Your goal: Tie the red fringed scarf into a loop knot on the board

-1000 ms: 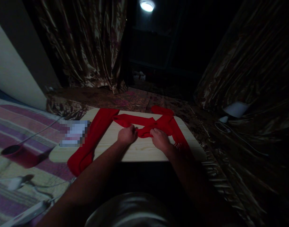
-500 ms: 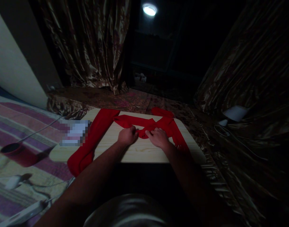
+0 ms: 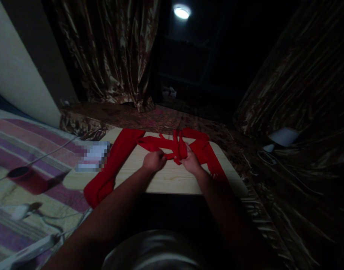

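Note:
A long red scarf (image 3: 110,165) with a fringed end lies folded across a light wooden board (image 3: 163,182). My left hand (image 3: 154,161) is closed on a narrow stretch of the scarf near the middle of the board. To its right, my right hand (image 3: 190,162) grips a bunched part, its fingers partly hidden behind the red fabric. Between and above my hands the fabric stands up in loops, blurred by motion. The left length of scarf hangs past the board's front edge.
A pixelated pale object (image 3: 93,155) lies at the board's left. On the striped cloth (image 3: 65,195) stand a red cup-shaped container (image 3: 28,180), a white plug (image 3: 20,212) and a power strip (image 3: 31,251). A small white lamp (image 3: 284,137) with its cord is at right; curtains (image 3: 110,48) hang behind.
The scarf's middle part, flat under my right hand before, is now lifted into loops around its fingers. My right hand has turned; my left stays nearly in place. The view has shifted slightly.

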The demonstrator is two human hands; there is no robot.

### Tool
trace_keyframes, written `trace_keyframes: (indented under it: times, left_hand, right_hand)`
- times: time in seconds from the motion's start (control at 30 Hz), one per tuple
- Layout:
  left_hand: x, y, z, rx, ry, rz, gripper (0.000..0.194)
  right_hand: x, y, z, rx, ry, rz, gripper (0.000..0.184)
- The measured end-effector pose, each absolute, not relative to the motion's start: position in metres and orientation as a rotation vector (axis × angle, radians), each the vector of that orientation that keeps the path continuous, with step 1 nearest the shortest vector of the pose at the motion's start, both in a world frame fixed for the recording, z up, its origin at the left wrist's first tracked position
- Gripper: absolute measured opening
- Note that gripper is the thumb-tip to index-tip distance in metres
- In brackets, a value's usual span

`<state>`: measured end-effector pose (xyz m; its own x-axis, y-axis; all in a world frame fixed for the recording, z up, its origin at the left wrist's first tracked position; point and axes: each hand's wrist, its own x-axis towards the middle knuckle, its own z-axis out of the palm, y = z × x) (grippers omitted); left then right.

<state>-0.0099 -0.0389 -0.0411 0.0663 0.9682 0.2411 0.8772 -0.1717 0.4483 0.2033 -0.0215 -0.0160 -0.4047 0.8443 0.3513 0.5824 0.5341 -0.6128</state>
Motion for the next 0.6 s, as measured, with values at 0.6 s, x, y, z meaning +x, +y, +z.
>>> trace_keyframes:
  times: [0.6]
  left_hand:
    - [-0.010,-0.034,-0.048,1.917,1.255,1.356,0.026]
  right_hand:
    - [0.207,-0.036,-0.013,-1.301,-2.276,0.428,0.084]
